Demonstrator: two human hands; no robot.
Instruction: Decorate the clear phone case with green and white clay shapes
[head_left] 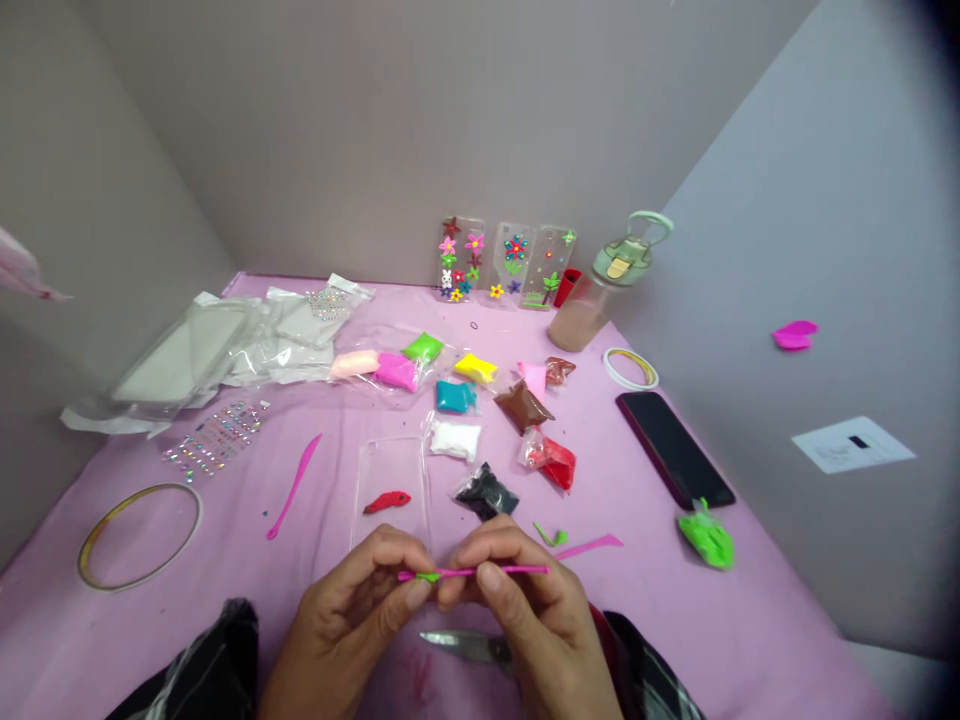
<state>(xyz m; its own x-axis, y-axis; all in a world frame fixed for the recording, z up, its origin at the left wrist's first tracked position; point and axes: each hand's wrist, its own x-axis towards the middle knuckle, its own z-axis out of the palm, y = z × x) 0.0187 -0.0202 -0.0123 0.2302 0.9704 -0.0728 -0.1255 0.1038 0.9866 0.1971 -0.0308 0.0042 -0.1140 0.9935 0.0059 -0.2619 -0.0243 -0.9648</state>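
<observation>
Between my fingers lies a thin pink modelling tool point(517, 570), held level, with a small bit of green clay point(428, 577) on it near its left end. My left hand point(367, 600) pinches the tool's left end beside the green clay. Fingers and thumb of my right hand point(517, 590) close on its shaft. Just beyond my hands, a clear phone case point(391, 460) lies flat with a red clay shape point(388, 502) on it. A knife point(465, 645) lies under my right hand, its handle partly hidden. A green clay scrap point(553, 535) sits past my right hand.
Bags of coloured clay, including black point(487, 492) and white point(454, 440), spread over the middle. A bottle point(592, 300) and decorated cases point(462, 260) stand at the back. A phone point(675, 450) and green clay bag point(706, 538) lie right; a tape ring point(140, 537) and another pink tool point(295, 485) left.
</observation>
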